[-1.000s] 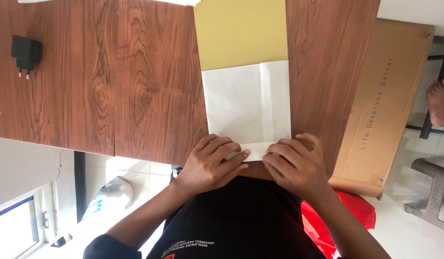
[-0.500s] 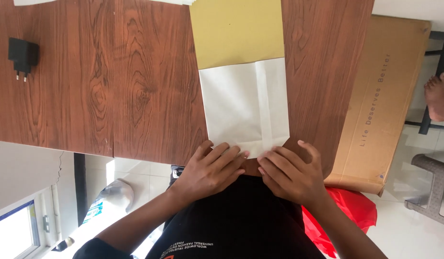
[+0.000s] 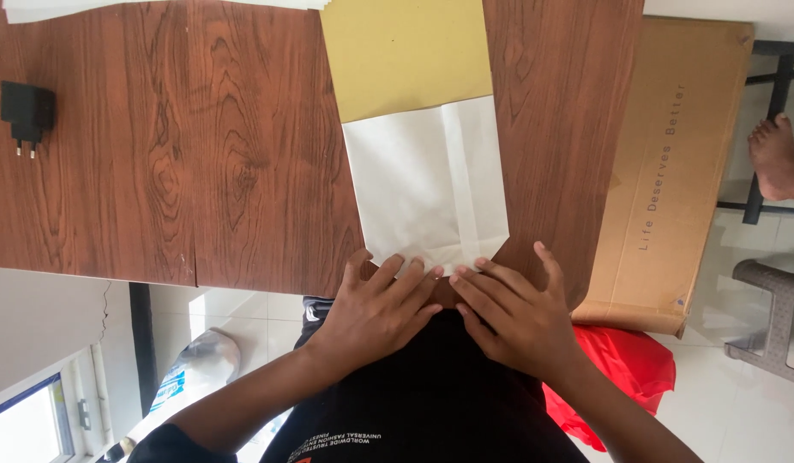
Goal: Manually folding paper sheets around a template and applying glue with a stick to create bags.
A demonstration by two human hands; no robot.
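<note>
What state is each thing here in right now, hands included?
White paper bag: flat on the table, near edge creased under the fingers.
Yellow paper: flat, tucked partly under the bag.
Left hand: open, fingers spread, pressing the bag's edge.
Right hand: open, pressing beside it.
Black charger: unplugged, lying apart.
Cardboard box: flattened.

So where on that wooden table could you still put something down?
The widest bare wood lies between the black plug adapter and the white paper. A narrower bare strip runs between the papers and the cardboard box. It is crowded at the near edge, where the left hand and right hand press the paper.
</note>
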